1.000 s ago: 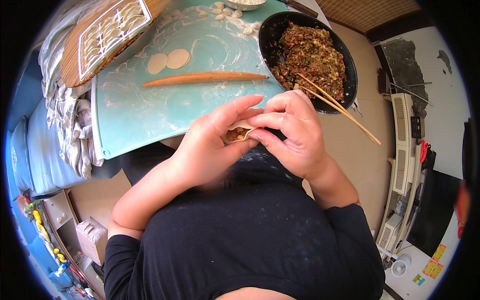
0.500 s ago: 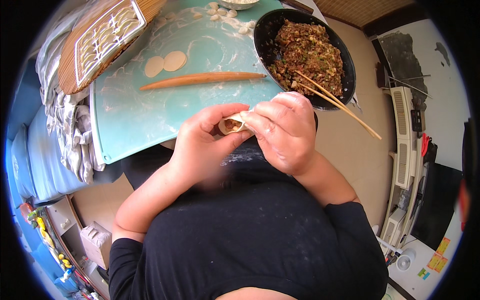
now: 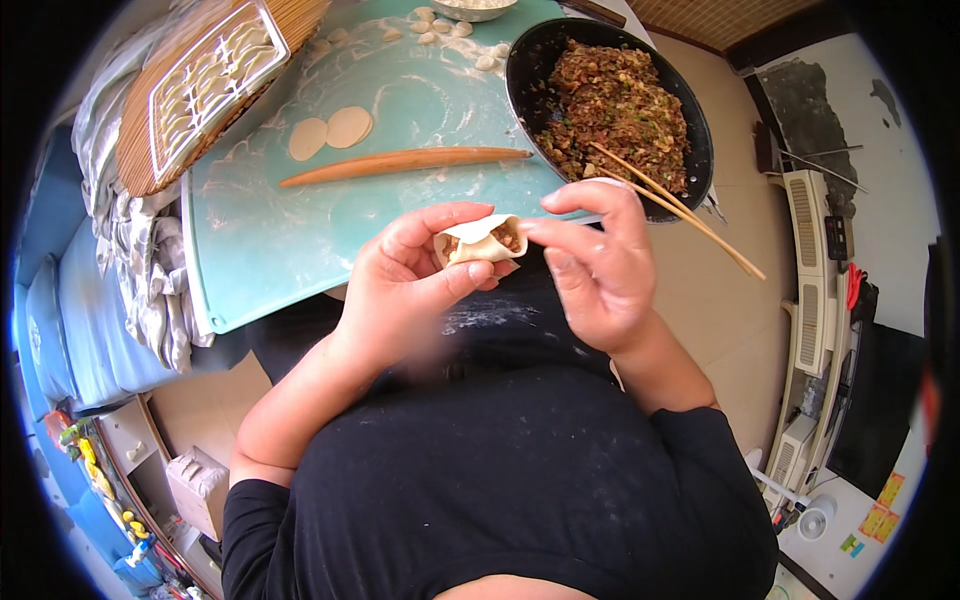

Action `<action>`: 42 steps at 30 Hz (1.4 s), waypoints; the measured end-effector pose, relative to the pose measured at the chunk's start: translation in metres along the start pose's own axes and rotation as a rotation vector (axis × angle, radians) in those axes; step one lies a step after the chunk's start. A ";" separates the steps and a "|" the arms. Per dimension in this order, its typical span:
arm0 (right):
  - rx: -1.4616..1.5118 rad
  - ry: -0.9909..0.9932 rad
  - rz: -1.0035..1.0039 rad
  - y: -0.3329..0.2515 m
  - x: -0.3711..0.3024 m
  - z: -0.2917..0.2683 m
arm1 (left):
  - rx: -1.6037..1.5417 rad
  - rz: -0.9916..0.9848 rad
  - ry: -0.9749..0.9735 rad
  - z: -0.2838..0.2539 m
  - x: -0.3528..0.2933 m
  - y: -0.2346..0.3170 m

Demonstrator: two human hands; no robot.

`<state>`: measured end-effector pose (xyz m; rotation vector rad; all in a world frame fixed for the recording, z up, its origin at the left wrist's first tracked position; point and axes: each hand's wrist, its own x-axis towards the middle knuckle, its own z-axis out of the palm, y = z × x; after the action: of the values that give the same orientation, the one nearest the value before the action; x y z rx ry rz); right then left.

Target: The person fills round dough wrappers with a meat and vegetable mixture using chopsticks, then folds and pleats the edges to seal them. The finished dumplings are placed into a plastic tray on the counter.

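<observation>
My left hand holds a dumpling between thumb and fingers, in front of my body near the mat's front edge. The dough is pinched together at the middle, and brown filling shows through the gaps at both ends. My right hand is just right of it, floury, with thumb and fingers apart; a fingertip is close to the dumpling's right end, and whether it touches I cannot tell. Beyond the hands a wooden rolling pin lies on the floured green mat, with a few round wrappers behind it.
A black pan of minced filling stands at the right, chopsticks jutting over its rim. Several dough pieces lie near a bowl at the back. Far left, a tray of dumplings rests on a woven mat.
My right hand has let go of the dumpling and moved a little to the right, its fingers spreading. The dumpling's middle now shows pinched, with both ends visible. My left hand keeps its hold.
</observation>
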<state>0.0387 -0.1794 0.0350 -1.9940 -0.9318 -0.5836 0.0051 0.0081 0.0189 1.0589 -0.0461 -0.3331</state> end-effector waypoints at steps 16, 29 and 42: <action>0.137 -0.070 0.194 -0.006 -0.004 0.009 | 0.186 0.229 0.044 0.003 -0.001 -0.007; 0.312 -0.157 0.307 0.006 -0.001 -0.004 | 0.121 0.154 0.068 0.000 -0.002 -0.006; 0.610 -0.076 0.581 0.005 -0.009 0.016 | 0.183 0.115 0.080 -0.001 -0.002 -0.008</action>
<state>0.0379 -0.1717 0.0181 -1.6102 -0.4482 0.1019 0.0010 0.0059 0.0123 1.2442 -0.0661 -0.1848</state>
